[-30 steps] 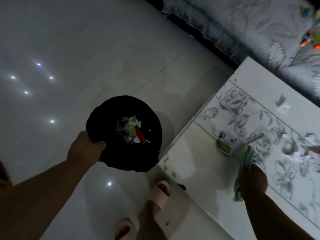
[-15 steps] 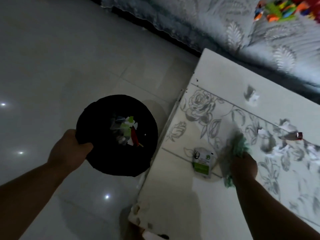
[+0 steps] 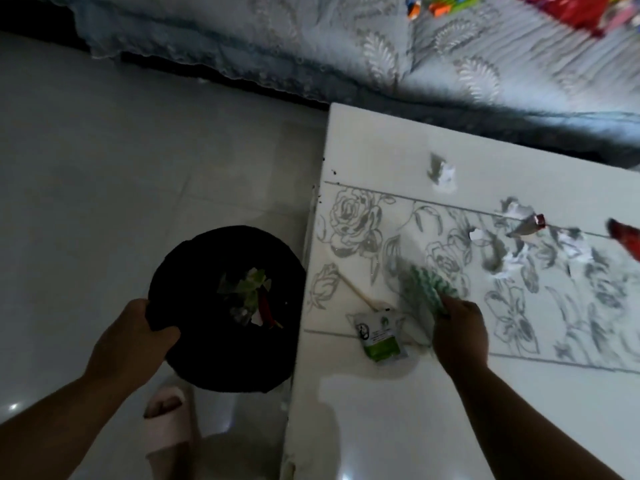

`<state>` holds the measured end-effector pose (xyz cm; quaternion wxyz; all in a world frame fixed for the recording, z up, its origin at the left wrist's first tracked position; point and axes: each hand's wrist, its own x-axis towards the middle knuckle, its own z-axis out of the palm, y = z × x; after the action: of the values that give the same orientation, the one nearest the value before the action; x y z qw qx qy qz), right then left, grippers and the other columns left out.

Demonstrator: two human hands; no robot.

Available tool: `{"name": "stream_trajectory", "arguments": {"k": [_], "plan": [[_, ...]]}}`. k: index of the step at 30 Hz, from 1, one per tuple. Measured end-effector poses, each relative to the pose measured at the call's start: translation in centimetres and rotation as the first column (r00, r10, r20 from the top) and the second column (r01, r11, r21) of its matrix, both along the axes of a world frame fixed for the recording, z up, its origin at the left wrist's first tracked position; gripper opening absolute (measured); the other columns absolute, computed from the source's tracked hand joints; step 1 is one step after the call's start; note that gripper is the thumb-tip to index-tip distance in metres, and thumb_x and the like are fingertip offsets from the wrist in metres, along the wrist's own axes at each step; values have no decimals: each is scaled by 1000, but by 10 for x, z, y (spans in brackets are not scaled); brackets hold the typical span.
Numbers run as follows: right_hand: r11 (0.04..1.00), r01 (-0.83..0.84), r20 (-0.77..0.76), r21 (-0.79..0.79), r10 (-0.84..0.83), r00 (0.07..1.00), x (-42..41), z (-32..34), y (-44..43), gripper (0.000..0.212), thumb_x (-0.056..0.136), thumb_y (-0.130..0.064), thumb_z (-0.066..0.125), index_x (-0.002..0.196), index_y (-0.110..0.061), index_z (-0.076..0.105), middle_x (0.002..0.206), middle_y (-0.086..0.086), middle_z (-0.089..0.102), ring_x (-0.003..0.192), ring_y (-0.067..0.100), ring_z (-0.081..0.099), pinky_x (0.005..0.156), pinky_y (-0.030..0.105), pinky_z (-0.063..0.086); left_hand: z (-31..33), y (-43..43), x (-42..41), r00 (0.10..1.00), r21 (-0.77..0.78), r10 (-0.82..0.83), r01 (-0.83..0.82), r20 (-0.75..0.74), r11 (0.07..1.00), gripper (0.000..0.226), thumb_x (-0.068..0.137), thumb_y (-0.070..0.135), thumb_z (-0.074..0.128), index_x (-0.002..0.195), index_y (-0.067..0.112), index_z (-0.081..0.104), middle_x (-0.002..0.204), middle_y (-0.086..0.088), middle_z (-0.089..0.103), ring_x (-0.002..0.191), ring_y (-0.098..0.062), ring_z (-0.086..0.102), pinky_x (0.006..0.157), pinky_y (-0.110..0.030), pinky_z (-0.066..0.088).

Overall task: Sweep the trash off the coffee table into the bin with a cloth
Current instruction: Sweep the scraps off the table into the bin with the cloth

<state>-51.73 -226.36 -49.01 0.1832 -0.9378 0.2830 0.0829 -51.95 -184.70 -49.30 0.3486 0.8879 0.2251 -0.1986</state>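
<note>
Cloth [image 3: 427,289]: motion-blurred; weave unreadable.
Green packet [image 3: 379,336]: print too small to read.
Desk [image 3: 381,427]: cut off at right and bottom edges.
Red wrapper [image 3: 625,237]: cropped by right edge.
Bin [image 3: 194,271]: contents too dark to identify.

The coffee table [image 3: 381,427] has a smooth, glossy white top that reflects light; a grey floral print runs across the band farther from the person. On that band, the cloth [image 3: 427,289] is soft woven fabric, green-and-white patterned, matt. Just beside the cloth, the packet [image 3: 379,336] looks like thin glossy plastic film, and the stick [image 3: 356,289] resembles pale bare wood. Left of the table, the bin [image 3: 194,368] carries a matt black liner. The floor [image 3: 121,168] is glossy polished tile. Beyond the table, the sofa cover [image 3: 346,50] is grey embroidered textile.
</note>
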Motion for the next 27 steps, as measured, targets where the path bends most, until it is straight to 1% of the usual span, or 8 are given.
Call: {"name": "stream_trajectory", "arguments": {"k": [2, 4, 7, 9, 12, 15, 18, 27], "plan": [[993, 118, -96, 3, -117, 988, -11, -1, -14, 47, 81, -1, 50, 126, -13, 57, 111, 27, 60, 99, 38, 60, 83, 37, 49, -2, 3, 12, 997, -52, -75, 76, 8, 996, 28, 60, 33, 52, 60, 9, 37, 47, 3, 32, 42, -19, 32, 53, -29, 23], [985, 173, -162, -2, -171, 972, -16, -5, -11, 46, 81, -1, 51, 126, -7, 57, 108, 32, 60, 98, 41, 60, 80, 39, 49, -6, 9, 22, 992, -75, -123, 123, 8, 990, 25, 61, 30, 53, 54, 15, 34, 44, 3, 32, 40, -18, 31, 52, -29, 23], [977, 212, -129, 17, -208, 970, -15, -11, 20, 47, 79, -2, 54, 126, -7, 57, 103, 32, 61, 93, 42, 61, 70, 33, 44, -16, 18, 34, 989, -64, -150, 148, -19, 987, 23, 74, 24, 63, 70, 3, 54, 55, -5, 47, 50, -24, 46, 53, -29, 29], [971, 230, -101, 57, -224, 969, -10, -13, 49, 46, 79, -6, 56, 126, -11, 57, 103, 28, 63, 91, 39, 63, 68, 29, 42, -19, 22, 44, 983, -63, -183, 182, -21, 981, 22, 77, 18, 64, 65, 8, 49, 56, -8, 48, 49, -24, 47, 53, -28, 29], [968, 215, -119, 126, -200, 972, 0, -16, 88, 52, 81, -7, 51, 132, -17, 52, 114, 25, 58, 102, 37, 60, 83, 34, 48, -18, 22, 57, 971, -77, -240, 238, -8, 968, 30, 77, 13, 63, 57, 12, 41, 51, -6, 43, 44, -23, 43, 51, -27, 28], [978, 164, -120, 127, -148, 982, 10, -17, 123, 56, 83, -9, 47, 138, -22, 44, 121, 23, 50, 109, 37, 54, 94, 33, 44, -12, 22, 68, 967, -89, -255, 254, 9, 963, 29, 80, 10, 63, 60, 13, 42, 56, -6, 46, 48, -21, 44, 50, -26, 29], [971, 165, -107, 171, -148, 983, 20, -15, 151, 56, 83, -9, 46, 137, -23, 44, 120, 21, 48, 106, 38, 54, 93, 33, 43, -10, 22, 75, 954, -116, -298, 300, 30, 947, 38, 79, 2, 60, 54, 15, 33, 52, -4, 38, 45, -20, 39, 51, -27, 27], [936, 211, -105, 284, -188, 976, 39, -16, 213, 58, 81, -1, 43, 135, -20, 43, 120, 17, 46, 100, 33, 55, 81, 27, 42, -11, 25, 83, 950, -158, -311, 309, 8, 938, 41, 79, -1, 58, 52, 17, 33, 50, -2, 37, 44, -17, 38, 50, -26, 26]]}}
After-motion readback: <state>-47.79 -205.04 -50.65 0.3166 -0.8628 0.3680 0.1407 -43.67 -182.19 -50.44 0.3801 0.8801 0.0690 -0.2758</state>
